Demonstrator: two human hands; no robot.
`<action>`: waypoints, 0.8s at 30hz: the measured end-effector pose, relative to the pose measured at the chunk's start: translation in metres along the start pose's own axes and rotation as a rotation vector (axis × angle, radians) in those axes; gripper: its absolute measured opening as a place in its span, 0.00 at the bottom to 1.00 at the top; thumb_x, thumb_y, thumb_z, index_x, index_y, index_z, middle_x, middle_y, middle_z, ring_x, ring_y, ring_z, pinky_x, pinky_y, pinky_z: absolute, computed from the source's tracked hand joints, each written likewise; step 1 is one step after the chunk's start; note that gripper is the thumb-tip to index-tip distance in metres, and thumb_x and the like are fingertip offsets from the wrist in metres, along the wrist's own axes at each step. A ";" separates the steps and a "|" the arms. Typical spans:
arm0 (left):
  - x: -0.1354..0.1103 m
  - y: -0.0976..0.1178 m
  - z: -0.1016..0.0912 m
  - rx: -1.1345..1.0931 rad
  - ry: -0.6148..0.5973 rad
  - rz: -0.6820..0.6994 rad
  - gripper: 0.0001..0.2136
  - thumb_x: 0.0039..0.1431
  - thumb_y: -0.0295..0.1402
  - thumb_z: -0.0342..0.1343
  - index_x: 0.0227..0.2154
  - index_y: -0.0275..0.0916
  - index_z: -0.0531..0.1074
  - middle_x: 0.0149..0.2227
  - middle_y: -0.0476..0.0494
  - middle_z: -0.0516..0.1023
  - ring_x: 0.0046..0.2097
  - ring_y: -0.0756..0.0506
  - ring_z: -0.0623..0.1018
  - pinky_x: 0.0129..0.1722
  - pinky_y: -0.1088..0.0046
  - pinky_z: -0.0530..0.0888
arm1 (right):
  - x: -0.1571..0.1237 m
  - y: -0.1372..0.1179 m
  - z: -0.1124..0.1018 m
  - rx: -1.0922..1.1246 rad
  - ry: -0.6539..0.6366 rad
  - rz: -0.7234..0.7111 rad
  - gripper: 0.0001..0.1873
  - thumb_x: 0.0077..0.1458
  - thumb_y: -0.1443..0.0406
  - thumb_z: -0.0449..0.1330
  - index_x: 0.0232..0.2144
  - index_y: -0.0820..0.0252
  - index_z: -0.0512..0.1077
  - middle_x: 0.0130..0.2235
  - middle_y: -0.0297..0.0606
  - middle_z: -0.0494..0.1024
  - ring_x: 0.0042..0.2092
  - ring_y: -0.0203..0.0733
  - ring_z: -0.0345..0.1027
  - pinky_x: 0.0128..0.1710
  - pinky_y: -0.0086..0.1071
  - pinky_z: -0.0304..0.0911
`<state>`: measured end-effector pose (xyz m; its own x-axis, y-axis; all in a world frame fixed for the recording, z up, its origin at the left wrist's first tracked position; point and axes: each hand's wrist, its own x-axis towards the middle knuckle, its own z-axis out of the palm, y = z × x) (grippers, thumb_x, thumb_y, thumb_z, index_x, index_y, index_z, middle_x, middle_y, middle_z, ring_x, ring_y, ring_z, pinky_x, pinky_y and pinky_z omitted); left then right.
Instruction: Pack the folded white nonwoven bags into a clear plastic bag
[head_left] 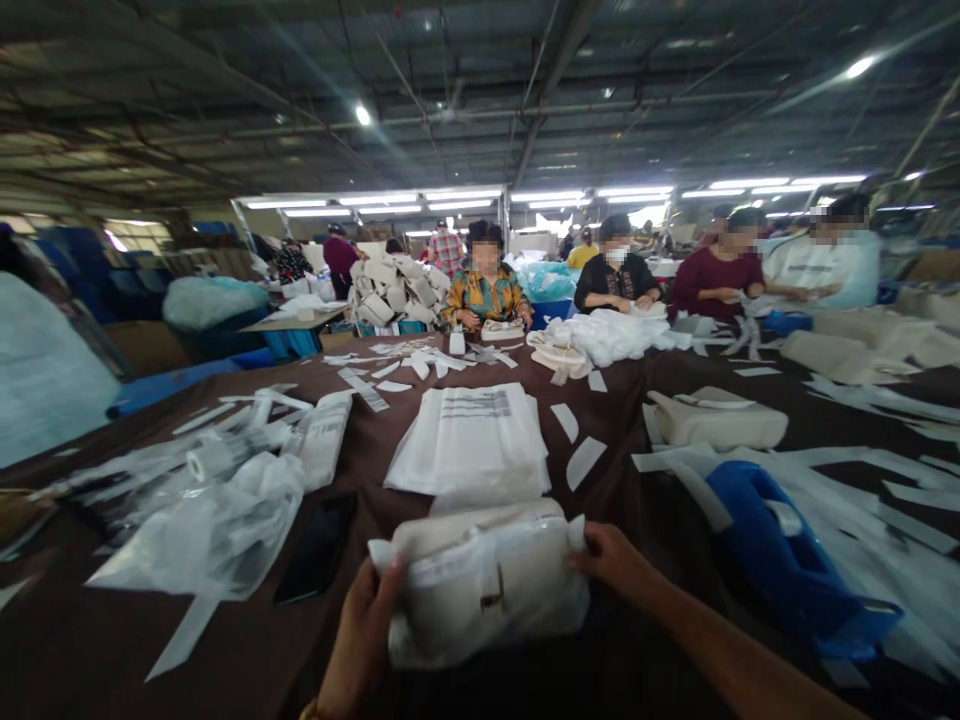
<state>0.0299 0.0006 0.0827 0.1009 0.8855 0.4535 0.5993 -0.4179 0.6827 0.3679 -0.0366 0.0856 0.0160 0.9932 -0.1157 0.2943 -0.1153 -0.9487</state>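
A folded cream cloth item in a clear plastic bag lies on the dark brown table right in front of me. My left hand grips its left end, fingers curled on the plastic. My right hand holds the bag's upper right corner. Just behind the bag lies a flat stack of white printed plastic bags.
A blue tape dispenser stands at the right. Crumpled clear bags and a dark phone lie at the left. White paper strips are scattered about. Several people sit working across the table, with cloth piles before them.
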 end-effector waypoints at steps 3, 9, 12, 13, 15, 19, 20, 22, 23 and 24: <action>-0.010 -0.006 -0.003 -0.130 0.038 0.108 0.18 0.59 0.41 0.41 0.46 0.40 0.66 0.50 0.40 0.71 0.52 0.41 0.70 0.48 0.66 0.72 | -0.016 0.007 -0.003 0.012 0.179 -0.268 0.22 0.45 0.57 0.60 0.43 0.61 0.69 0.47 0.43 0.73 0.50 0.49 0.65 0.50 0.40 0.62; -0.050 -0.030 0.001 -0.035 -0.347 0.180 0.14 0.57 0.39 0.49 0.44 0.43 0.70 0.52 0.39 0.70 0.53 0.42 0.70 0.52 0.65 0.71 | -0.038 0.055 -0.010 -0.398 0.066 -0.299 0.16 0.51 0.68 0.49 0.39 0.58 0.74 0.59 0.41 0.61 0.59 0.45 0.54 0.59 0.46 0.50; -0.039 -0.023 -0.010 0.027 -0.242 0.155 0.11 0.57 0.38 0.50 0.40 0.44 0.72 0.46 0.43 0.75 0.47 0.45 0.75 0.47 0.68 0.74 | -0.049 0.048 -0.017 -0.480 0.253 -0.316 0.16 0.53 0.69 0.48 0.37 0.57 0.74 0.51 0.43 0.70 0.52 0.44 0.64 0.52 0.44 0.61; -0.032 -0.021 -0.011 0.046 -0.179 0.161 0.11 0.56 0.39 0.51 0.40 0.44 0.72 0.44 0.44 0.75 0.45 0.45 0.76 0.45 0.68 0.75 | -0.053 0.040 -0.016 -0.488 0.336 -0.340 0.14 0.54 0.68 0.49 0.37 0.57 0.73 0.47 0.43 0.73 0.48 0.43 0.67 0.49 0.43 0.64; -0.017 -0.016 -0.005 0.073 -0.154 0.177 0.13 0.53 0.40 0.54 0.40 0.43 0.72 0.44 0.42 0.75 0.45 0.44 0.76 0.45 0.66 0.75 | -0.058 0.019 -0.007 -0.519 0.390 -0.441 0.12 0.56 0.66 0.51 0.39 0.57 0.72 0.41 0.42 0.75 0.44 0.41 0.68 0.46 0.39 0.66; 0.004 -0.005 0.025 0.009 -0.390 0.097 0.18 0.50 0.43 0.55 0.42 0.39 0.71 0.45 0.39 0.74 0.47 0.42 0.73 0.50 0.62 0.71 | -0.044 -0.014 0.024 -0.675 0.169 -0.576 0.14 0.57 0.67 0.50 0.43 0.58 0.71 0.45 0.41 0.73 0.49 0.42 0.63 0.51 0.38 0.61; 0.007 -0.003 0.031 -0.032 -0.461 0.065 0.18 0.51 0.44 0.54 0.42 0.38 0.71 0.45 0.39 0.74 0.47 0.42 0.73 0.50 0.63 0.70 | -0.035 -0.019 0.030 -0.713 0.118 -0.545 0.16 0.56 0.67 0.51 0.46 0.60 0.69 0.48 0.42 0.71 0.52 0.43 0.61 0.53 0.39 0.59; 0.015 -0.001 0.037 -0.109 -0.586 0.001 0.18 0.55 0.44 0.48 0.42 0.37 0.70 0.43 0.40 0.75 0.46 0.44 0.73 0.49 0.67 0.70 | -0.014 -0.026 0.035 -0.765 0.009 -0.415 0.18 0.55 0.65 0.52 0.48 0.63 0.68 0.52 0.45 0.68 0.55 0.46 0.58 0.55 0.40 0.56; 0.019 -0.001 0.038 -0.127 -0.635 -0.028 0.19 0.56 0.44 0.45 0.41 0.37 0.71 0.42 0.41 0.75 0.45 0.45 0.73 0.48 0.68 0.70 | -0.003 -0.029 0.035 -0.787 -0.065 -0.334 0.18 0.56 0.63 0.51 0.47 0.64 0.68 0.51 0.46 0.69 0.54 0.47 0.60 0.54 0.40 0.56; 0.022 -0.003 0.038 -0.120 -0.678 -0.047 0.19 0.57 0.44 0.44 0.41 0.36 0.71 0.41 0.41 0.75 0.44 0.45 0.73 0.47 0.69 0.70 | 0.006 -0.032 0.034 -0.809 -0.143 -0.259 0.17 0.56 0.61 0.50 0.45 0.64 0.70 0.48 0.47 0.71 0.51 0.48 0.62 0.52 0.40 0.58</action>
<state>0.0607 0.0293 0.0690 0.5751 0.8180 -0.0099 0.5268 -0.3611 0.7694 0.3259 -0.0275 0.1048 -0.2503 0.9681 -0.0116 0.8632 0.2177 -0.4556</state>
